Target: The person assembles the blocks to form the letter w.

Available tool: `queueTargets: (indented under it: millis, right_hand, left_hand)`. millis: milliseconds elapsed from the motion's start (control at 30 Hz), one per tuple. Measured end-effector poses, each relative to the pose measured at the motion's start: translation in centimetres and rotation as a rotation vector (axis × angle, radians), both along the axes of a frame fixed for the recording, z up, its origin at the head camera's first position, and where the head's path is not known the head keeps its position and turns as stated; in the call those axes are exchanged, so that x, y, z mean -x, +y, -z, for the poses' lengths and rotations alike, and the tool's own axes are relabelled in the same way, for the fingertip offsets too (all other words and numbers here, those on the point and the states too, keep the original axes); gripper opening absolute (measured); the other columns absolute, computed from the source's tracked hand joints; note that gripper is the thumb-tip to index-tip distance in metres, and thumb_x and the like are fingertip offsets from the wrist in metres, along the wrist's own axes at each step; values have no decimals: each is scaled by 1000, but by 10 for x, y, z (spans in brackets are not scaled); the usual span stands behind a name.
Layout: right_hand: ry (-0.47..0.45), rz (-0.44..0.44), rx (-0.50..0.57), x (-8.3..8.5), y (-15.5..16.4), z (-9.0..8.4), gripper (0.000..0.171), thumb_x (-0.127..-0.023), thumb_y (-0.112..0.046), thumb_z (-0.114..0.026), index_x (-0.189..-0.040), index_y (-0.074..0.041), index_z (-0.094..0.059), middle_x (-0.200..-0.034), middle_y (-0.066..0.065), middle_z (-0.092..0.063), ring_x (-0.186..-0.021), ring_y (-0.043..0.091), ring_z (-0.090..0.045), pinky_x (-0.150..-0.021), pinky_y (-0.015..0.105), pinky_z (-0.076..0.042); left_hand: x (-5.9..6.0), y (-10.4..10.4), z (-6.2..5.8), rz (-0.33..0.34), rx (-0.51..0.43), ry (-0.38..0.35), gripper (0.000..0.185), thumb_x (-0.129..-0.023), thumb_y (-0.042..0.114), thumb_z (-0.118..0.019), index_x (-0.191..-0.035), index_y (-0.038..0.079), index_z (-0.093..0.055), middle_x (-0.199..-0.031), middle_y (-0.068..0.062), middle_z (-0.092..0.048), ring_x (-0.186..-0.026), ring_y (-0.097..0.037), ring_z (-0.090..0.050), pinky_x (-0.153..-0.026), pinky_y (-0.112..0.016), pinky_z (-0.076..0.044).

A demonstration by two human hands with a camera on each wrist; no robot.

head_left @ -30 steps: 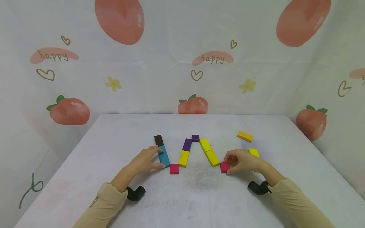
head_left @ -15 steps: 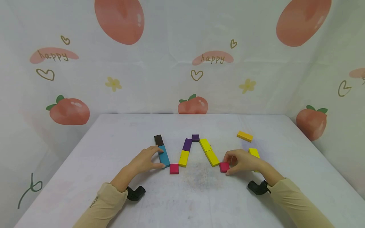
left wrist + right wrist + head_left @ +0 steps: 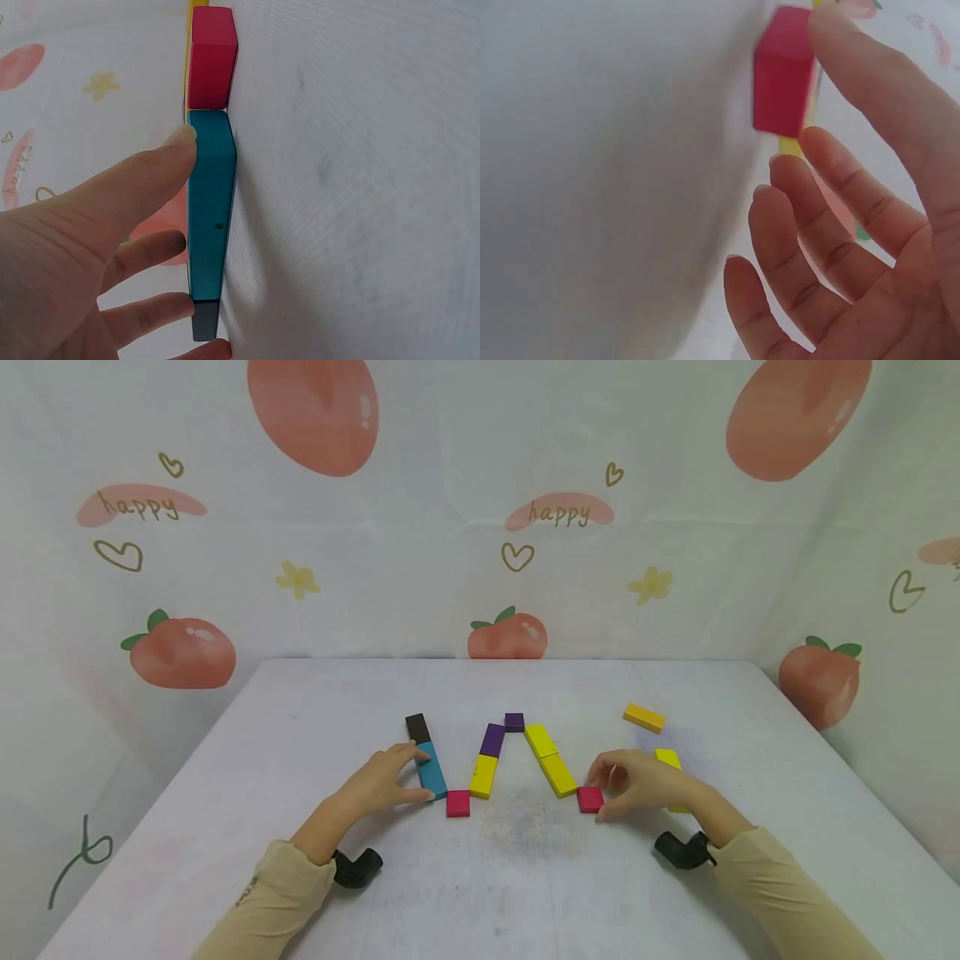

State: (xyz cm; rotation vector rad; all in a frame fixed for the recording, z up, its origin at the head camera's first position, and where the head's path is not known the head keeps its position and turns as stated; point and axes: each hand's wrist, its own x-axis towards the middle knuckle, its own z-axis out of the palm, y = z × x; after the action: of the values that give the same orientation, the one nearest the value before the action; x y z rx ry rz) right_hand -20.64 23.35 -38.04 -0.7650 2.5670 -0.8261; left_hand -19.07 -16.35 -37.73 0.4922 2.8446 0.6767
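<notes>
My left hand (image 3: 378,781) lies over the blue block (image 3: 431,770), thumb tip at its near end and fingers loosely extended along it, as the left wrist view also shows. A black block (image 3: 417,727) continues that bar at the far end; a red block (image 3: 458,803) sits at its near corner. My right hand (image 3: 637,778) hovers around a second red block (image 3: 590,799), fingers relaxed. In the right wrist view the thumb overlaps that red block's (image 3: 784,82) top edge, while the fingertips stand apart from it. This red block adjoins the near end of two yellow blocks (image 3: 551,760).
A purple block (image 3: 492,740) and a yellow block (image 3: 483,777) form a slanted bar, with a small purple block (image 3: 514,722) at the peak. On the right lie an orange block (image 3: 644,717) and a yellow block (image 3: 667,757), partly behind the right hand.
The right-hand red block has shifted slightly left, against the yellow bar's near end. My right hand has since lifted a little. The left hand has stayed in place.
</notes>
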Motion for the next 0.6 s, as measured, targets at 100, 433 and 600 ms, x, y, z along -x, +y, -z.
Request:
queueTargets:
  millis: [100,433,600]
  right_hand:
    - [33,18,-19,2,6,-4,38,-73,-30,-79,-102,-13,-61,-94,-1,-61,-85,14,-53,-73,22,-49]
    - [128,92,-16,7,36,-14,56,-74,-28,-78,-120,-4,-55,-120,15,-60,-107,32,-51,-93,55,-45]
    - [113,142,-26,11,54,-11,66,-73,-30,-78,-128,-5,-50,-130,18,-53,-117,39,-44,-97,62,-38]
  left_hand:
    - [0,0,0,2,0,2,54,-80,35,-72,-125,10,-54,-145,-22,-38,-123,-42,-43,-100,-54,-42]
    - [1,0,1,4,0,4,54,-80,35,-71,-125,10,-53,-145,-22,-38,-123,-42,-43,-100,-54,-42]
    - [1,0,1,1,3,1,55,-81,35,-71,-126,10,-53,-146,-21,-38,-124,-41,-43,-100,-55,-42]
